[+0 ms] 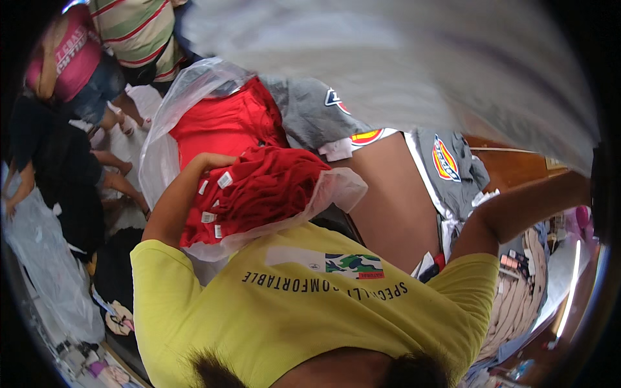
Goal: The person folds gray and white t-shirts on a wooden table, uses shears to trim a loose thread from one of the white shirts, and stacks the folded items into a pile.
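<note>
Folded red garments (226, 123) with small white tags lie in a clear plastic bag (155, 152), left of the middle. Their near part forms a bunched red pile (278, 187) in front of me. My left hand (218, 160) reaches round the left side of this pile and is closed over its far edge; the fingertips are hidden in the red cloth. My right forearm (533, 204) stretches up to the right rim, where the hand is lost from sight. A large, blurred, whitish sheet (401, 64) hangs close across the top and hides what lies behind it.
Beyond the bag lie grey garments (301, 110) with colourful logo patches. A brown surface (394, 194) stretches right of the bag, with another grey garment (446, 168) past it. Beige clothes (517, 304) are stacked at lower right. Several people stand at far left, near a plastic-wrapped bundle (52, 258).
</note>
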A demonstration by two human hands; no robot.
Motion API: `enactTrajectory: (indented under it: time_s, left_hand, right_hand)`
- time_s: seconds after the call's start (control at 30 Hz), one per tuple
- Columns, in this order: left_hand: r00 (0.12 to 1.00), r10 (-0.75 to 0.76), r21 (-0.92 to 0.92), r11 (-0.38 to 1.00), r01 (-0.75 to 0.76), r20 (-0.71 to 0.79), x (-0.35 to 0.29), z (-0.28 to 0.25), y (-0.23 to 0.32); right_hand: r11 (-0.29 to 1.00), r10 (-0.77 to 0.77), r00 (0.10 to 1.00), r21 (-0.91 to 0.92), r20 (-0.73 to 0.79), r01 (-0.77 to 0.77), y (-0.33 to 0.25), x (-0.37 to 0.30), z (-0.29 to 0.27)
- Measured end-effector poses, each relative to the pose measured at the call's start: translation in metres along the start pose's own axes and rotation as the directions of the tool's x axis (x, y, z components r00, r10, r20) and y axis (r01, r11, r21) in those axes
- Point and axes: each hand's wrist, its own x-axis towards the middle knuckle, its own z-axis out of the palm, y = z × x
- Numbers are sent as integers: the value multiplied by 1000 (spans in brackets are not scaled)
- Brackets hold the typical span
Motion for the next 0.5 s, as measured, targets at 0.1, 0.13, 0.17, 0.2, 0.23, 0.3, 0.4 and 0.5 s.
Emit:
enactTrajectory:
  time_s: [0.1,0.13,0.17,0.2,0.23,0.3,0.4,0.5]
  left_hand:
    - [985,19,19,1000,-23,172,10,-15,3]
    - [985,20,17,1000,-24,173,8,-18,2]
    - [986,18,20,1000,-22,167,8,-21,2]
    - [986,17,35,999,-23,167,9,-23,2]
    - [988,21,42,999,-27,151,8,-26,2]
    - [993,32,62,997,-39,110,4,-34,0]
    - [987,158,175,972,-156,-1,7,-47,4]
    - [632,681,742,626,-241,-369,1,-64,2]
  right_hand:
    - [956,178,978,-254,106,-146,47,-14,-66]
    - [928,255,953,-319,163,-194,66,-28,-71]
    - [904,316,926,-363,208,-227,84,-37,-75]
    - [876,376,890,-414,260,-249,97,-49,-79]
    - [856,427,846,-443,319,-266,111,-61,-74]
    - [836,503,737,-471,452,-282,135,-86,-52]
    - [865,496,576,-426,650,-264,130,-113,4]
    - [925,366,416,-274,833,-264,110,-149,109]
